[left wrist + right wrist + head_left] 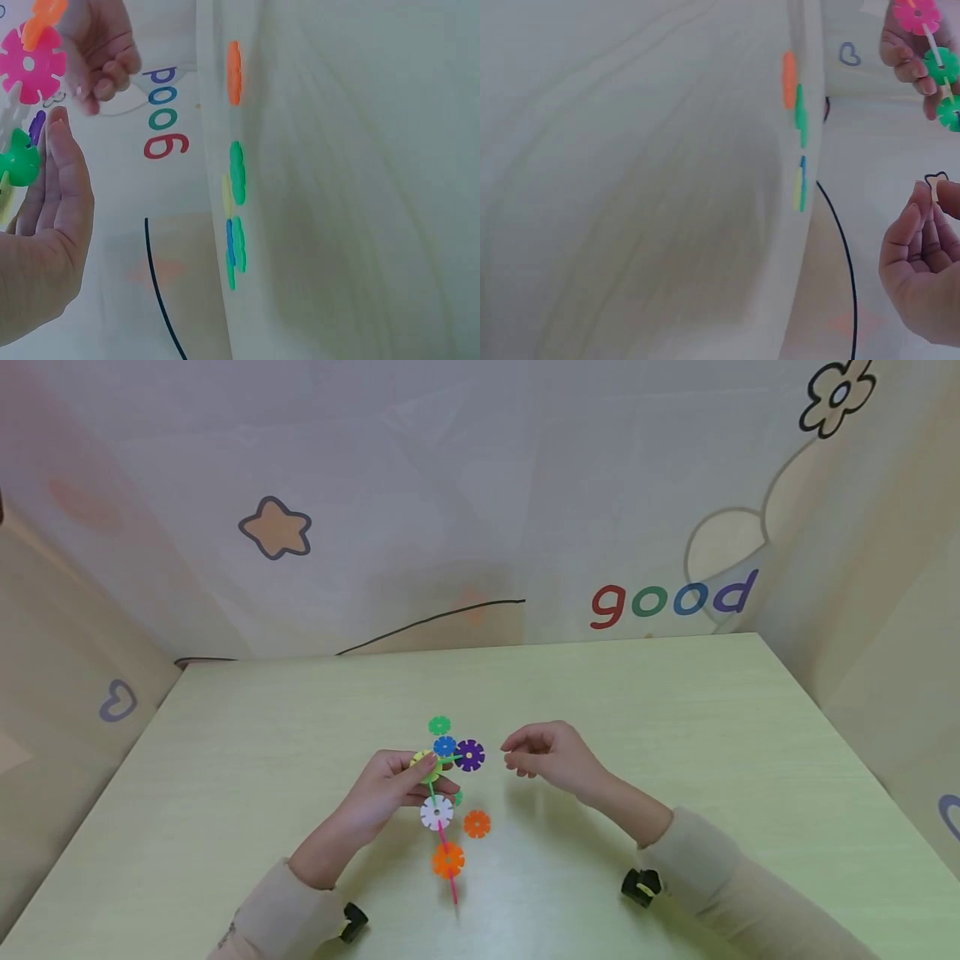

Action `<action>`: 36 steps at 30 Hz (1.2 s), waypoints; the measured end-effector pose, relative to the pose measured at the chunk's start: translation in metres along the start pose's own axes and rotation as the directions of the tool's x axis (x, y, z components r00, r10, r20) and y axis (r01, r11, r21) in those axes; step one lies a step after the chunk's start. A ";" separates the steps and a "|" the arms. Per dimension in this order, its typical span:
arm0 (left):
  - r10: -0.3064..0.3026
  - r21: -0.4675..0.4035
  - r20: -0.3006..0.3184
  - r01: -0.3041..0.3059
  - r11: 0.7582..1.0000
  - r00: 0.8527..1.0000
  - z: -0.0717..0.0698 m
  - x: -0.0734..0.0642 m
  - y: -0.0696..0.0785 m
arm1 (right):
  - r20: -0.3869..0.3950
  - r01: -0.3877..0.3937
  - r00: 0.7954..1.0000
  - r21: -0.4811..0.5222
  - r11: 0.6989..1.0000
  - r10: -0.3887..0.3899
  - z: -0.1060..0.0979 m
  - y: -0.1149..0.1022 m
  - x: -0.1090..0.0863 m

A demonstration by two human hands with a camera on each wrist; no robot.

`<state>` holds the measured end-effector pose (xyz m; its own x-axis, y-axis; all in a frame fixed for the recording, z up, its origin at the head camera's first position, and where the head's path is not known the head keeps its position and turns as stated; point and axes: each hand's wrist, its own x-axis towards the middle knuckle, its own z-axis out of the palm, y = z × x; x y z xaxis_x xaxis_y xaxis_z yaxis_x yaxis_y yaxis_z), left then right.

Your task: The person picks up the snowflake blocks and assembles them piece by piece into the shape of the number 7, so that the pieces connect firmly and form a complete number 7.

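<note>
My left hand (pixel 378 793) grips a chain of slotted snowflake discs, its thumb on a yellow disc (pixel 422 770). The discs interlock crosswise, so several appear edge-on from above. A purple disc (pixel 470 756) is at the chain's right end. Toward me run a white disc (pixel 431 813) and an orange disc (pixel 448 862); a pink disc (pixel 28 71) faces the left wrist camera, with a green disc (pixel 20 159) below it. To the right, apart from the chain, my right hand (pixel 561 758) hangs with loosely curled fingers, and nothing shows in it.
On the pale table (pixel 675 710) lie a loose orange disc (pixel 477 824), a blue disc (pixel 445 746), a green disc (pixel 439 725) and other small discs. A printed cloth wall (pixel 420 510) rises behind the table and at both sides.
</note>
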<state>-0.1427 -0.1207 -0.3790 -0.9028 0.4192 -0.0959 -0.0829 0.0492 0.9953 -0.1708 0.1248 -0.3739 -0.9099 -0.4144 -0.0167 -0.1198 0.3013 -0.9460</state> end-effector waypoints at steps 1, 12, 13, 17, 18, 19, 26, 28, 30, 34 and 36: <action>0.001 -0.001 -0.002 -0.001 1.000 1.000 -0.002 -0.001 0.000 | 0.012 -0.004 1.000 -0.019 1.000 0.004 0.000 0.003 0.001; 0.004 -0.017 -0.028 -0.004 1.000 1.000 -0.024 -0.011 -0.001 | 0.161 -0.002 0.987 -0.163 0.987 0.028 0.011 0.019 0.011; 0.002 -0.013 -0.032 -0.002 1.000 1.000 -0.025 -0.011 -0.001 | 0.183 0.004 0.983 -0.171 0.985 0.028 0.013 0.020 0.011; -0.004 -0.004 -0.037 0.004 1.000 0.999 -0.030 -0.013 -0.001 | 0.248 0.017 0.968 -0.234 0.972 0.042 0.021 0.025 0.012; -0.001 -0.006 -0.032 0.001 1.000 0.999 -0.031 -0.014 -0.002 | 0.255 0.019 0.966 -0.254 0.967 0.048 0.023 0.026 0.012; -0.002 -0.009 -0.033 0.002 1.000 0.999 -0.032 -0.014 -0.002 | 0.259 0.022 0.964 -0.274 0.962 0.052 0.026 0.026 0.012; -0.002 -0.022 -0.020 0.001 1.000 1.000 -0.032 -0.014 -0.001 | 0.263 0.048 0.963 -0.371 0.928 0.055 0.038 0.029 0.009; -0.002 -0.020 -0.020 0.001 1.000 1.000 -0.032 -0.014 0.000 | 0.272 0.075 0.962 -0.389 0.918 0.037 0.040 0.028 0.009; -0.007 -0.017 -0.025 0.006 1.000 1.000 -0.032 -0.015 0.000 | 0.276 0.099 0.961 -0.408 0.908 0.019 0.041 0.029 0.009; -0.013 -0.013 -0.031 0.013 1.000 0.999 -0.031 -0.015 0.001 | 0.268 0.109 0.963 -0.426 0.898 0.010 0.042 0.031 0.009; -0.013 -0.011 -0.032 0.012 1.000 0.999 -0.031 -0.014 0.001 | 0.256 0.101 0.966 -0.437 0.894 0.016 0.044 0.032 0.010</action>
<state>-0.1431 -0.1548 -0.3760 -0.9147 0.3894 -0.1083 -0.0989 0.0442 0.9941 -0.1661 0.0929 -0.4181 -0.7795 -0.6159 -0.1141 -0.3731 0.6027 -0.7054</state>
